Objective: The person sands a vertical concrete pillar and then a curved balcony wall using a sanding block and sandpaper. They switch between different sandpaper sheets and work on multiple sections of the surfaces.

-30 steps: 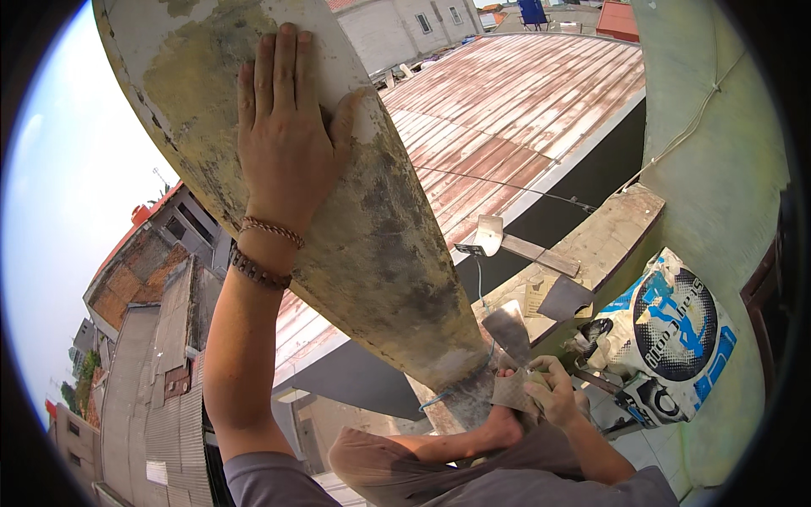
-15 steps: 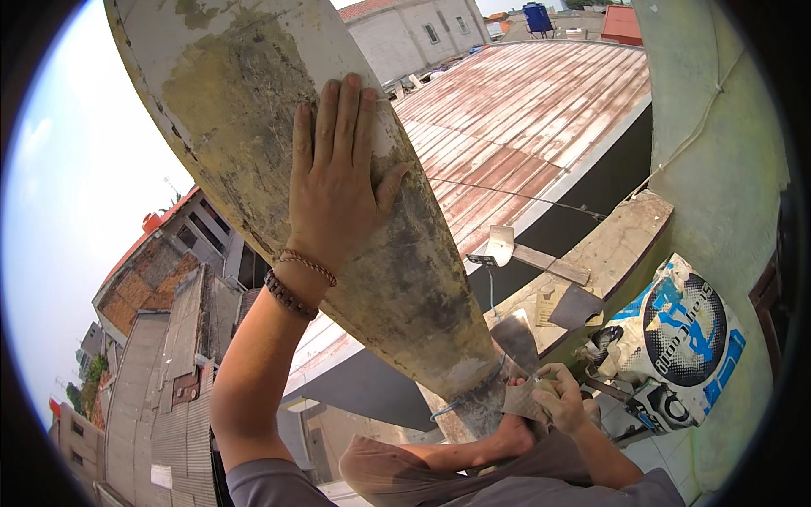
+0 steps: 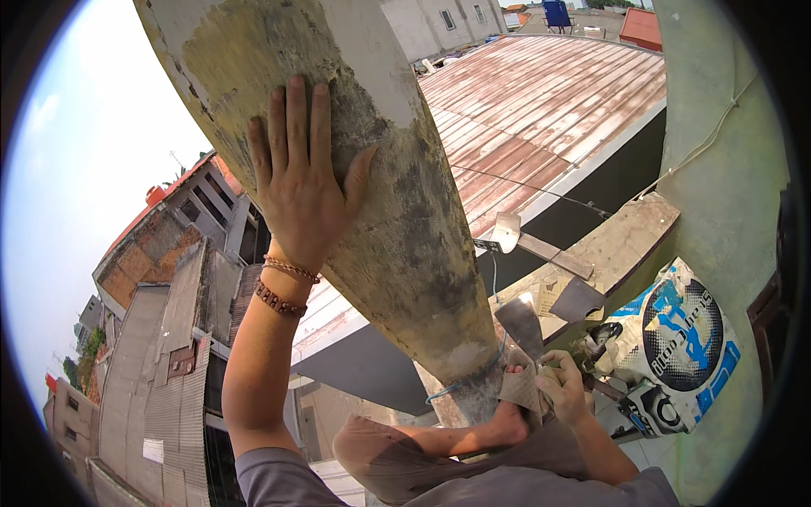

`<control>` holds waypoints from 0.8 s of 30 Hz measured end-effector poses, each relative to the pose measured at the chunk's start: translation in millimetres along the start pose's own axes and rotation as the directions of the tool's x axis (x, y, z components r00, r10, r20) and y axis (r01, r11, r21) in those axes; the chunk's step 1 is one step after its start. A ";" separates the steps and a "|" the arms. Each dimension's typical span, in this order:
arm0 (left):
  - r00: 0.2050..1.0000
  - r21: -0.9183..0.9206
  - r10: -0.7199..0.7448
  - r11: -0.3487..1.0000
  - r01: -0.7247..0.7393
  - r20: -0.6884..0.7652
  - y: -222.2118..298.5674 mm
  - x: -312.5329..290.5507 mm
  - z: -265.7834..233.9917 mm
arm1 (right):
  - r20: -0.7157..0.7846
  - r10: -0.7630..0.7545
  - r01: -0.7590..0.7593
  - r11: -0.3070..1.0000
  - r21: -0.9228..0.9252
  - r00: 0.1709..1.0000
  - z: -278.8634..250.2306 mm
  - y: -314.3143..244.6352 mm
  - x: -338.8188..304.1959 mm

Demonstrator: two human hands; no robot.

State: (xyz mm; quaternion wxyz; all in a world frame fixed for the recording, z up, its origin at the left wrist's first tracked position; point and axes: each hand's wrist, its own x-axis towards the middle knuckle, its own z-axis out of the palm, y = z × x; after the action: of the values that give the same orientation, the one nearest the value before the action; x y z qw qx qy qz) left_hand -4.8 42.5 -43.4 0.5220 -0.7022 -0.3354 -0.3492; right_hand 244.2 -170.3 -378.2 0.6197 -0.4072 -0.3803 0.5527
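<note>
Peeling pillar (image 3: 414, 237) under left hand (image 3: 306, 198)

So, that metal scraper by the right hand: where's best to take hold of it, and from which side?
Probably take the scraper by its narrow end, coming from the picture's lower right. It slants up and to the left, flat and widening away from the right hand, so the narrow end should suit curled fingers better. Its handle is mostly hidden by that hand.

Patchy, stained wall (image 3: 407, 224); metal scraper (image 3: 521, 325) tilted near its base
</note>
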 end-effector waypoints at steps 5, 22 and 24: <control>0.999 0.084 -0.042 0.996 0.043 -0.011 17.3 -2.3 11.0 | 0.062 -0.028 0.023 0.997 0.074 0.998 10.8 4.7 9.2; 0.590 -0.134 0.570 0.775 -0.618 0.572 137.8 -242.6 31.2 | 0.056 0.009 -0.017 0.992 0.128 0.998 -7.6 17.6 2.4; 0.643 -0.146 0.602 0.773 -0.617 0.474 127.1 -238.3 35.5 | 0.056 0.050 -0.056 0.993 0.103 0.997 -10.6 19.7 -5.7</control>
State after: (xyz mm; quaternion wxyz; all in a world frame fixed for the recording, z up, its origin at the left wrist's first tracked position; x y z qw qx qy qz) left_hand -20.2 22.3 -314.6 0.5146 -0.8311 -0.2065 0.0437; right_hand 246.1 -175.8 -400.6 0.6149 -0.3691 -0.3564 0.5989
